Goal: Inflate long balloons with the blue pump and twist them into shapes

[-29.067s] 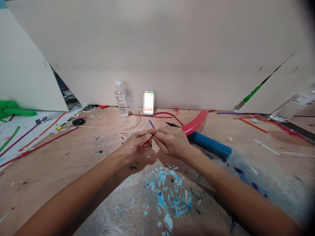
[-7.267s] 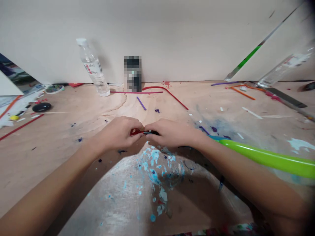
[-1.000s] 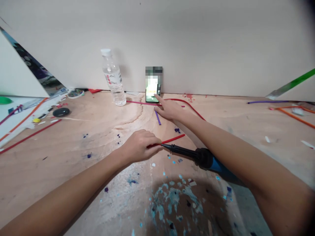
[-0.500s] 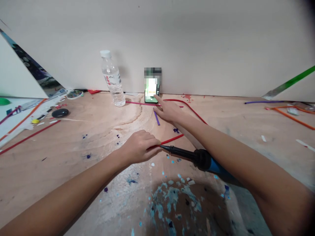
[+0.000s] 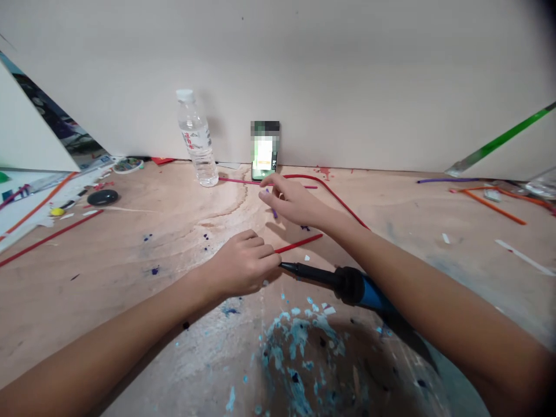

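My left hand (image 5: 247, 263) is closed around one end of a flat red modelling balloon (image 5: 300, 242), whose other end sticks out to the right. The tip of a black and blue balloon pump (image 5: 350, 285) meets its fingertips; whether the nozzle sits inside the balloon is hidden. Above the table, my right hand (image 5: 295, 200) has its fingers loosely bent and apart, holding nothing. Just beyond its index finger a phone (image 5: 263, 156) with a lit screen leans against the wall. A short purple strip (image 5: 274, 213) lies partly hidden below that hand.
A water bottle (image 5: 197, 142) stands left of the phone. Long red (image 5: 343, 200) and orange (image 5: 493, 207) balloons lie along the back and right. A dark round object (image 5: 102, 197) rests on the left. Paint flecks and scraps mark the wooden table (image 5: 165, 249).
My right hand has drawn back from the phone's screen, where its index finger was touching. The left hand keeps its grip by the pump's tip. The view has shifted slightly.
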Action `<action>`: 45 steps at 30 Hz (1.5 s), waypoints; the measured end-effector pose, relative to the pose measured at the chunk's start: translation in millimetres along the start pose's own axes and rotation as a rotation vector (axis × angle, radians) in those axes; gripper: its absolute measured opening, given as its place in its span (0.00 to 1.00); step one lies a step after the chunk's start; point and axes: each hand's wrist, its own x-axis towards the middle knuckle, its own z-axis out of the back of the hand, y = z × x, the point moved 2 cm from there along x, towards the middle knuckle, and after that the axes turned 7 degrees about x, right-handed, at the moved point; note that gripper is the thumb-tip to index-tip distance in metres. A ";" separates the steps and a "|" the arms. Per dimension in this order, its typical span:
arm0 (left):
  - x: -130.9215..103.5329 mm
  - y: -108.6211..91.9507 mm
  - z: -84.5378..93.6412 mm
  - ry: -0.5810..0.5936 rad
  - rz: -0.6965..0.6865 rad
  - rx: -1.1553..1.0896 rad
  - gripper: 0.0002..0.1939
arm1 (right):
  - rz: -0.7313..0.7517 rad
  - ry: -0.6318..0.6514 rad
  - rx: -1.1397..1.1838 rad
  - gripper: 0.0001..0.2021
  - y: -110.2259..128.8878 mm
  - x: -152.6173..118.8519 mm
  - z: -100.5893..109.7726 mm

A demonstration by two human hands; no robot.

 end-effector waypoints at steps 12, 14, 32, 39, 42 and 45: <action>-15.4 -17.7 22.8 0.017 -0.162 0.078 0.06 | -0.039 0.419 -0.089 0.16 65.1 -66.3 -1.3; -17.0 -14.0 24.6 0.050 -0.175 0.056 0.08 | -0.040 0.472 -0.104 0.13 65.7 -76.7 1.1; -12.8 2.5 27.1 -0.144 0.157 -0.203 0.10 | -0.038 0.457 0.008 0.15 50.6 -81.1 -16.3; -8.7 11.7 46.0 -0.234 0.156 -0.164 0.05 | -0.006 0.326 0.069 0.14 54.0 -82.0 -14.3; -8.4 9.8 53.7 -0.334 0.251 -0.060 0.08 | -0.004 0.283 0.054 0.15 59.8 -83.2 -8.8; -7.4 1.8 61.7 -0.418 0.323 -0.006 0.14 | -0.001 0.220 0.051 0.16 70.7 -86.4 1.2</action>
